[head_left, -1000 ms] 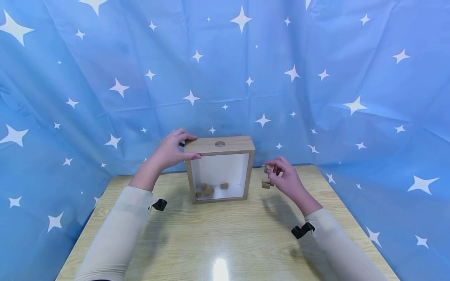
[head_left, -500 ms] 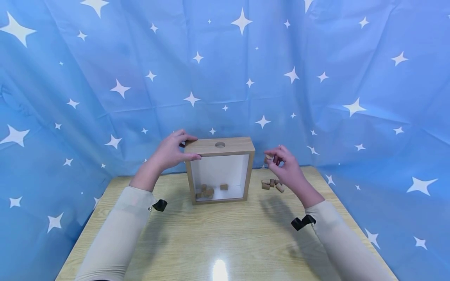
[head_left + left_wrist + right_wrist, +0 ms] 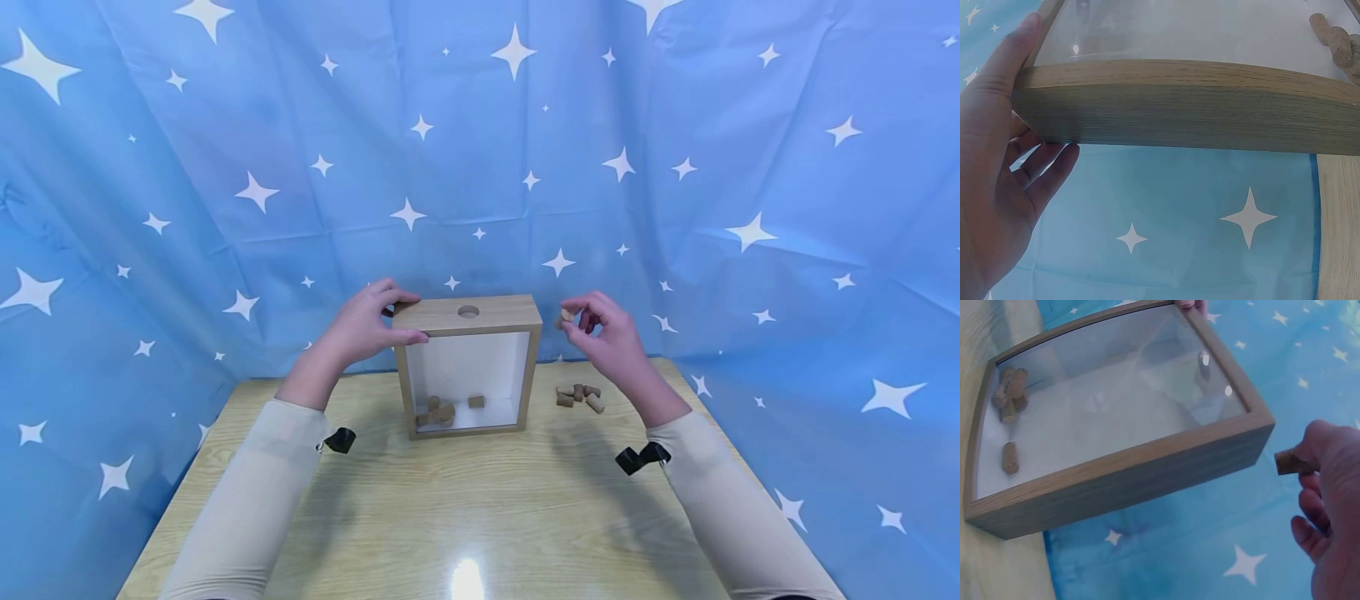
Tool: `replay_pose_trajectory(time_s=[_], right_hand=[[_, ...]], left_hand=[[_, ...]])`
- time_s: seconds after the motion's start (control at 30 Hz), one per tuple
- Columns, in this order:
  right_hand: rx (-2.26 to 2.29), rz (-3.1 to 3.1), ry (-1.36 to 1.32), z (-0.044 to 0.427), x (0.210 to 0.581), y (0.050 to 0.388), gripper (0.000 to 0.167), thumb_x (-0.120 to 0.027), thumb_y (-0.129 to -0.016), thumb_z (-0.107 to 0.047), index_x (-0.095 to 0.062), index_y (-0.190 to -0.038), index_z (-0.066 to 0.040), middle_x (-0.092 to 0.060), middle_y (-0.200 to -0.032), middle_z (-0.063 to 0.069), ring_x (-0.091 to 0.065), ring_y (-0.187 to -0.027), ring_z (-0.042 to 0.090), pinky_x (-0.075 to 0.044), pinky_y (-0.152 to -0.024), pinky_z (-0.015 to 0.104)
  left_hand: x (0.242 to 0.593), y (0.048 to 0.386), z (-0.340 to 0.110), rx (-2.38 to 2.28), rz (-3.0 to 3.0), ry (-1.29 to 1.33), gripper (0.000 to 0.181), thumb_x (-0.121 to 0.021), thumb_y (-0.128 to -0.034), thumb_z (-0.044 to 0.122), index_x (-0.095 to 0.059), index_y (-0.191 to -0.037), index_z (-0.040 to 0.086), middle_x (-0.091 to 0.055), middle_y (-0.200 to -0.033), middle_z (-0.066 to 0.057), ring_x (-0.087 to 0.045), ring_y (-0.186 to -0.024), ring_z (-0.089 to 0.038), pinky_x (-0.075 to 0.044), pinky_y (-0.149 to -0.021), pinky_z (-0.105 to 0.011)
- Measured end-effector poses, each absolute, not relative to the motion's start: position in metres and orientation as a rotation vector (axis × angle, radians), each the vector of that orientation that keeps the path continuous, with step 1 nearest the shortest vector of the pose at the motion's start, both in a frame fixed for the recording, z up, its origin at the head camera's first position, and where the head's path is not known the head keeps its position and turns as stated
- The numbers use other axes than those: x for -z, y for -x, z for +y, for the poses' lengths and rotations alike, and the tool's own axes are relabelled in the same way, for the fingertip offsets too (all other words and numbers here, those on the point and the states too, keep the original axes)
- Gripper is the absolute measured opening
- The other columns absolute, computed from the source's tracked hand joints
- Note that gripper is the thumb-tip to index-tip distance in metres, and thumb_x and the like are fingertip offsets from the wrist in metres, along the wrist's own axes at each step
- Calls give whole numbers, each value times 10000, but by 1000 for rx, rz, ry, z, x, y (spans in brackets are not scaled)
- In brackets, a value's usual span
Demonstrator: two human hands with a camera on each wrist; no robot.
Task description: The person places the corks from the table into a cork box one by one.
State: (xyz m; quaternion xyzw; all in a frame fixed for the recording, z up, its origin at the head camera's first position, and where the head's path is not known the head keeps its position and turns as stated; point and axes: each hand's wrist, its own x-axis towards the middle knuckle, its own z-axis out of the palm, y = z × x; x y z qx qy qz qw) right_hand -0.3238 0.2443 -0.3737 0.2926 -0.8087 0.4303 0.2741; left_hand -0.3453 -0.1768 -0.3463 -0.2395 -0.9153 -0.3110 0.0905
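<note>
A wooden shadow box (image 3: 534, 367) with a clear front and a round hole in its top stands upright on the table. Several corks (image 3: 1010, 457) lie inside along its bottom, mostly toward the left corner in the head view. My left hand (image 3: 365, 323) grips the box's upper left corner, thumb on the front and fingers over the top; the left wrist view shows the thumb (image 3: 1007, 59) along the frame. Right of the box, at about the height of its top, my right hand (image 3: 609, 337) pinches a single cork (image 3: 1291, 462) between thumb and fingers, apart from the box.
Several loose corks (image 3: 577, 393) lie in a small group on the table, right of the box and below my right hand. The wooden table (image 3: 420, 508) extends in front of the box. A blue curtain with white stars (image 3: 480, 167) hangs close behind and at both sides.
My right hand has lifted the cork up from the group on the table and shifted slightly left toward the box's top. The left hand and the box have stayed in place.
</note>
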Motion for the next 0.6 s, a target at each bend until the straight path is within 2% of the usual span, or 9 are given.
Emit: replay_pose_trajectory(time_s=[0.13,0.3,0.43,0.6], right_hand=[[-1150,-2188,-785,238,363,325,260,-815,-988,15,-802,-1233,-71,-672,-1013,67,-590,-817,198,-486,-719,222],[-1162,-2204,-797,226,351,326,220,-840,-989,-35,-813,-1203,-79,-674,-966,47,-606,-832,204,-500,-737,235],[-1141,-2214,-815,216,343,329,215,-859,-978,-49,-821,-1189,-76,-681,-936,42,-608,-822,199,-486,-717,227],[-1123,-2267,-850,202,334,331,224,-861,-984,-82,-819,-1204,-79,-695,-941,42,-614,-819,203,-492,-702,277]], left_hand=[[345,345,-178,911,-2717,720,771,-938,-870,554,-707,-1498,171,-583,-1192,-1,-585,-1117,-276,-493,-949,-489],[345,344,-177,906,-2709,731,755,-951,-873,512,-710,-1492,155,-597,-1206,-13,-597,-1138,-285,-506,-985,-515],[345,345,-177,904,-2711,728,740,-953,-877,493,-711,-1491,158,-598,-1215,-10,-594,-1140,-269,-509,-995,-517],[346,345,-177,912,-2715,726,737,-950,-880,496,-710,-1492,164,-586,-1204,-2,-587,-1128,-264,-510,-984,-506]])
